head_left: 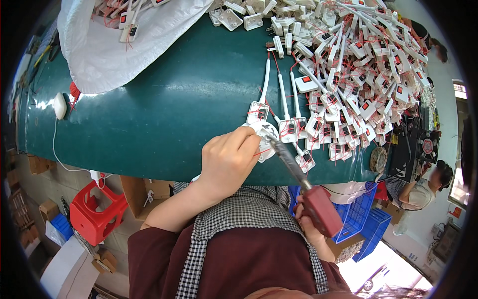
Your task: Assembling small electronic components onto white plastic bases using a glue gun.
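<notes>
My left hand [230,158] is closed, pinching a round white plastic housing [267,144] at the table's front edge. Red wire shows beside the housing. My right hand [309,224] grips a soldering iron [321,209] by its dark red handle; the metal barrel slants up and left, its tip at the housing. Whether the tip touches is hard to see. Just beyond the housing lies a white switch box [258,112] with red wires and a white tube. More switch pieces [287,130] with tubes lie right beside it.
A big pile of white switch parts [358,74] covers the right of the green table [149,124]. At the back left lies a white sack [124,55] holding more parts. A round brown dish [378,158] sits near the right edge. Below stand a red stool [97,212] and blue crates [358,219].
</notes>
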{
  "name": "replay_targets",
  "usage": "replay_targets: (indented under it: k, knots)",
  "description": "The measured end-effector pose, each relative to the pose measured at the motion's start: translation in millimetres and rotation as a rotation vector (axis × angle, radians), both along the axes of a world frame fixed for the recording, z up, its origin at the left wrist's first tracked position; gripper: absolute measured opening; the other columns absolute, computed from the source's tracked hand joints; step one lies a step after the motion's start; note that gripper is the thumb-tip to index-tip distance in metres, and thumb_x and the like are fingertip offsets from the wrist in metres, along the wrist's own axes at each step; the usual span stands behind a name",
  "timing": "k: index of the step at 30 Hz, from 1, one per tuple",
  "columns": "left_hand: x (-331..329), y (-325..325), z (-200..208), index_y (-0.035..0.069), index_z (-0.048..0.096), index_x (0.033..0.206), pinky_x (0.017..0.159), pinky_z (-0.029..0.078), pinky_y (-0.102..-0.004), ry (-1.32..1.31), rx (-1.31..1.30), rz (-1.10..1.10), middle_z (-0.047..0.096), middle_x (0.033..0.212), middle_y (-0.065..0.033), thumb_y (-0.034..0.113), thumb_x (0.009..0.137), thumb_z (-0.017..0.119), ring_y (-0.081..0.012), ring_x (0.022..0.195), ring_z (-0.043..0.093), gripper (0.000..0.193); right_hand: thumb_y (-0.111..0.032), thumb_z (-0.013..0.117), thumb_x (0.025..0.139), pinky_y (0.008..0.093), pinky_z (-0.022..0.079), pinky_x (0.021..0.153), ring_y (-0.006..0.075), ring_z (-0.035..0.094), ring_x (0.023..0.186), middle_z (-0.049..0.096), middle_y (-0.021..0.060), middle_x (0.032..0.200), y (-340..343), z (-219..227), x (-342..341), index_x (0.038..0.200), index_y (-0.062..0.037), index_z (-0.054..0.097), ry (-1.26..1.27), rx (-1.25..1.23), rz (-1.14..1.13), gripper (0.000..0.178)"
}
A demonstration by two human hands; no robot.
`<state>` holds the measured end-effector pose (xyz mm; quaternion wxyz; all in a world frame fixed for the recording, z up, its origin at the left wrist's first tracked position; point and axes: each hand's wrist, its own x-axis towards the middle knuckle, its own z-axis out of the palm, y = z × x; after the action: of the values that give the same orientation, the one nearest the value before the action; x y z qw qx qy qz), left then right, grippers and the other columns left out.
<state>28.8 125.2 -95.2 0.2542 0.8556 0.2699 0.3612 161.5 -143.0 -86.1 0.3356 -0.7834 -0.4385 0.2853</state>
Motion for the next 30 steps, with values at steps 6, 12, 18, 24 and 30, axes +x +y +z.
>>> replay_targets:
  k: [6, 12, 18, 24, 30]
  knots:
    - [-0.9, -1.5, -1.3, 0.006, 0.062, 0.076, 0.051, 0.046, -0.0281, 0.015, -0.001, -0.003, 0.064, 0.082, -0.0016, 0.0, 0.061, 0.072, -0.0174, 0.057, 0.06, 0.019, -0.018, 0.07, 0.08, 0.0277, 0.052, 0.065, 0.0143, 0.062, 0.066, 0.067, 0.0148, 0.099, 29.9, 15.9, -5.3, 0.117, 0.0115, 0.053, 0.525, 0.374, -0.216, 0.05]
    - [-0.2, -3.7, -4.2, 0.005, 0.063, 0.077, 0.05, 0.046, -0.0274, -0.025, -0.042, 0.02, 0.065, 0.082, -0.0022, -0.001, 0.063, 0.071, -0.017, 0.057, 0.06, 0.018, -0.018, 0.075, 0.075, 0.0321, 0.054, 0.074, 0.0242, 0.068, 0.082, 0.068, 0.0151, 0.103, -2.1, -7.8, 1.8, 0.111, 0.0063, 0.061, 0.144, 0.089, -0.081, 0.046]
    - [-1.2, -4.7, -6.6, 0.005, 0.064, 0.078, 0.05, 0.046, -0.0273, -0.069, -0.092, 0.033, 0.066, 0.082, -0.0032, -0.001, 0.065, 0.071, -0.0172, 0.057, 0.061, 0.016, -0.023, 0.076, 0.075, 0.0333, 0.054, 0.08, 0.0281, 0.068, 0.091, 0.067, 0.0168, 0.109, -3.2, -10.9, 0.2, 0.117, 0.0043, 0.061, 0.154, 0.091, -0.112, 0.052]
    - [-0.7, -5.4, -4.0, 0.005, 0.064, 0.078, 0.049, 0.045, -0.0272, -0.046, -0.065, 0.037, 0.066, 0.082, -0.0028, 0.0, 0.066, 0.071, -0.0169, 0.056, 0.06, 0.015, -0.024, 0.075, 0.076, 0.0341, 0.053, 0.082, 0.0296, 0.068, 0.096, 0.065, 0.0186, 0.113, 2.0, -9.2, -2.3, 0.117, 0.0041, 0.061, 0.161, 0.124, -0.113, 0.052]
    - [-0.4, -5.2, -3.1, 0.005, 0.063, 0.077, 0.049, 0.045, -0.0273, -0.036, -0.046, 0.038, 0.065, 0.081, -0.002, 0.0, 0.065, 0.07, -0.0167, 0.055, 0.06, 0.015, -0.02, 0.075, 0.074, 0.0338, 0.054, 0.08, 0.0297, 0.068, 0.094, 0.065, 0.0194, 0.114, 5.2, -10.0, -2.6, 0.113, 0.0038, 0.063, 0.098, 0.151, -0.087, 0.047]
